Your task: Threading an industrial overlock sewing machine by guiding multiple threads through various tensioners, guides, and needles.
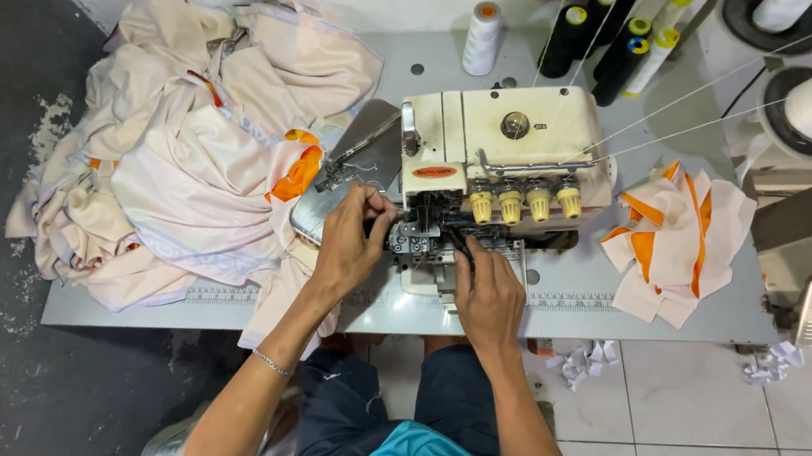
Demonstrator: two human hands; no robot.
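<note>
A cream overlock sewing machine (509, 153) with several yellow tension knobs stands on a grey table (621, 291). My left hand (353, 238) reaches to the needle area on the machine's left side, fingertips pinched at the presser foot. My right hand (490, 292) rests just below the needle area, fingers pointing up into the black mechanism. What either hand pinches is too small to make out; it may be thread. A silver bracelet sits on my left wrist.
A big heap of cream and orange fabric (192, 155) covers the table's left side. A smaller cream and orange stack (676, 241) lies to the right. Several thread cones (597, 37) stand behind the machine. Paper scraps (583, 362) litter the tiled floor.
</note>
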